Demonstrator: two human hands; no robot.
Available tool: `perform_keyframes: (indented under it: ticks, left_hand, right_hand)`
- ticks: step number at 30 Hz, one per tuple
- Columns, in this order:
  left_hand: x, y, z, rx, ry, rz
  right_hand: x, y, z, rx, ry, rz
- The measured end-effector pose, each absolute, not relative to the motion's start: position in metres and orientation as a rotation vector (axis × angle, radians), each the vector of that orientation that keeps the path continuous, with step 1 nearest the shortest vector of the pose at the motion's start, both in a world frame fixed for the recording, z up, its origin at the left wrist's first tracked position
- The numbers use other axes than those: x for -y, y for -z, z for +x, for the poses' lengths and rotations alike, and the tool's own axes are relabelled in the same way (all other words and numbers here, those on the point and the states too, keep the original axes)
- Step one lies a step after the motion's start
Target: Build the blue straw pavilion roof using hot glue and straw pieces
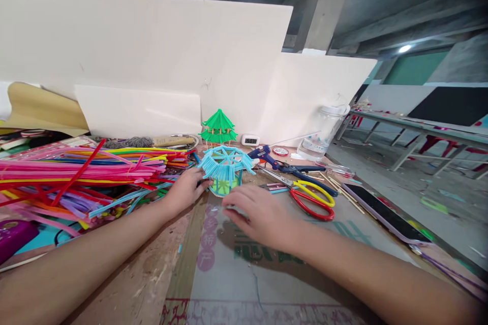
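A small model pavilion [226, 165] with a light blue pipe-cleaner roof and a green floor stands on the cardboard in front of me. My left hand [187, 192] is at its left side, fingertips closed against the lower edge. Just in front of the pavilion hovers my right hand [259, 213], its fingers loosely bent, with a gap between thumb and forefinger and nothing visible in it. Behind the blue roof stands a green tiered pavilion model [218, 127].
Left lies a heap of coloured pipe cleaners [84, 170]. On the right are scissors [313, 202], a blue glue gun [264, 155], pliers [301, 168], wooden sticks [343, 193] and a phone [385, 213]. A small digital timer [250, 140] and a clear plastic jar [322, 133] stand behind.
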State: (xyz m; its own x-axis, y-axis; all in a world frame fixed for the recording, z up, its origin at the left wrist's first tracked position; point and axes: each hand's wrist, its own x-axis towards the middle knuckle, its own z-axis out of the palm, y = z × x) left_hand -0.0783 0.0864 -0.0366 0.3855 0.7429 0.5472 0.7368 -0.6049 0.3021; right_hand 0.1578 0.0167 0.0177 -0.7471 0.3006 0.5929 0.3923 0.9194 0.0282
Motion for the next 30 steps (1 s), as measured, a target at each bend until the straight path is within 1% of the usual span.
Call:
perform_keyframes:
  ticks: [5,8,10,13,15,19,23,26,30]
  left_hand:
    - [-0.086,0.034,-0.077,-1.34,-1.037,2.594]
    - [-0.087,0.035,-0.078,-1.349,-1.044,2.602]
    - [-0.088,0.036,-0.079,-1.351,-1.054,2.596]
    - [-0.09,0.038,-0.079,-1.352,-1.07,2.575]
    - [-0.091,0.039,-0.08,-1.36,-1.089,2.56]
    - [-0.09,0.039,-0.08,-1.388,-1.075,2.553]
    - [-0.09,0.038,-0.08,-1.452,-1.013,2.533]
    - [-0.09,0.037,-0.08,-1.44,-1.015,2.535]
    - [-0.092,0.037,-0.081,-1.408,-0.999,2.536]
  right_hand:
    - [-0.04,-0.03,0.172,2.363,0.356,-0.666]
    - [-0.053,-0.039,0.181,2.35,0.343,-0.766]
    - [-0.056,-0.051,0.189,2.418,0.202,-0.858]
    - [-0.056,-0.074,0.208,2.668,-0.146,-0.976]
    - [-0.055,-0.085,0.222,2.827,-0.219,-1.048]
    - [-0.065,-0.088,0.242,2.883,-0.078,-1.288]
    - [-0.09,-0.08,0.258,2.706,0.117,-1.578]
    - [-0.11,-0.07,0.272,2.567,0.068,-1.703]
    - [-0.132,-0.051,0.286,2.47,0.023,-1.73]
